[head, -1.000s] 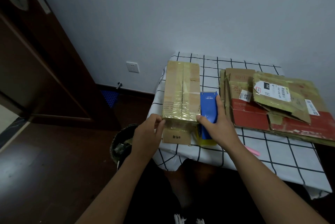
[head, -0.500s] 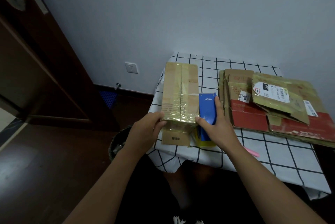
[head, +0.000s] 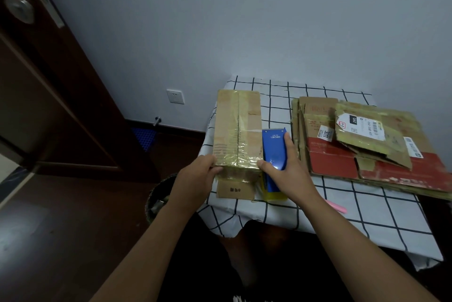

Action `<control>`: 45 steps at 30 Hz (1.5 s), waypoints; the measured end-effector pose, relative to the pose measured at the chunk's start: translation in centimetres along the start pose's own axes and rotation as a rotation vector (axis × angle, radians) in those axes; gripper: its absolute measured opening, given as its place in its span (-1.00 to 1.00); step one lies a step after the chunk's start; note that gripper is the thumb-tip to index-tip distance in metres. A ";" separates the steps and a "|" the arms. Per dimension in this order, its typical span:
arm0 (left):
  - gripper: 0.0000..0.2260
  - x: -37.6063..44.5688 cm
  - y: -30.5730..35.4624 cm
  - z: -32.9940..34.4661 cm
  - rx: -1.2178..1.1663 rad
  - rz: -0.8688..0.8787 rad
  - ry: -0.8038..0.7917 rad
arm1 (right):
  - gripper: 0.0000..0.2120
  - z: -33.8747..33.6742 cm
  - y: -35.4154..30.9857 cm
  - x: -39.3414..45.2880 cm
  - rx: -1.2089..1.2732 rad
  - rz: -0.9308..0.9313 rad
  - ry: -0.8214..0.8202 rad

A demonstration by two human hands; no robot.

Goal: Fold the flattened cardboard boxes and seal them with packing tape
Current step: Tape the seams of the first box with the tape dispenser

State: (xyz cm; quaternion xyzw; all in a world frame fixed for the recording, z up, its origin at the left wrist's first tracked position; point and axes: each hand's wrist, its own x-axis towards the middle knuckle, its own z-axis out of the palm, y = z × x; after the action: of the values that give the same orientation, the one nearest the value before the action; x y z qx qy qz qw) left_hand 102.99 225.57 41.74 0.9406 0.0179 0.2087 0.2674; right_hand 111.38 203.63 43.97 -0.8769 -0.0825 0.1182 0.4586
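At the table's (head: 305, 206) front-left corner, the left hand (head: 195, 179) and right hand (head: 283, 167) grip a taped cardboard box (head: 237, 130), the right also holding a blue tape dispenser (head: 274, 147), flattened boxes (head: 367, 140) lying along its right edge.

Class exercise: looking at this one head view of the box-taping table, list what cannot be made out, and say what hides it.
1. Tape roll: hidden under the blue dispenser and the right hand.
2. Left hand fingers: behind the folded box.
3. Shipping label print: too small.
4. Bin contents: dark, covered by the left arm.
5. Flattened boxes: cut off at the right edge.
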 end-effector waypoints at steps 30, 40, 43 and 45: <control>0.04 8.0 7.5 -2.6 0.115 -0.507 -0.342 | -0.14 -3.4 1.7 -0.3 0.398 -0.018 0.219; -0.01 8.3 3.2 -6.5 0.349 -0.206 -0.750 | -0.17 -3.2 1.4 -0.4 0.407 -0.005 0.246; -0.06 7.3 3.3 -5.0 0.422 -0.182 -0.702 | -0.18 -2.8 1.5 -0.7 0.407 0.007 0.238; -0.06 6.8 3.9 -3.8 0.460 -0.182 -0.574 | -0.17 -2.6 1.5 -0.7 0.401 0.011 0.229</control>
State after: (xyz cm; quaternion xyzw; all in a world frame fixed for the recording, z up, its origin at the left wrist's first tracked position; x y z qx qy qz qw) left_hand 107.33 225.14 49.23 0.9908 0.0721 -0.0976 0.0606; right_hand 111.47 200.52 44.25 -0.7763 0.0001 0.0345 0.6294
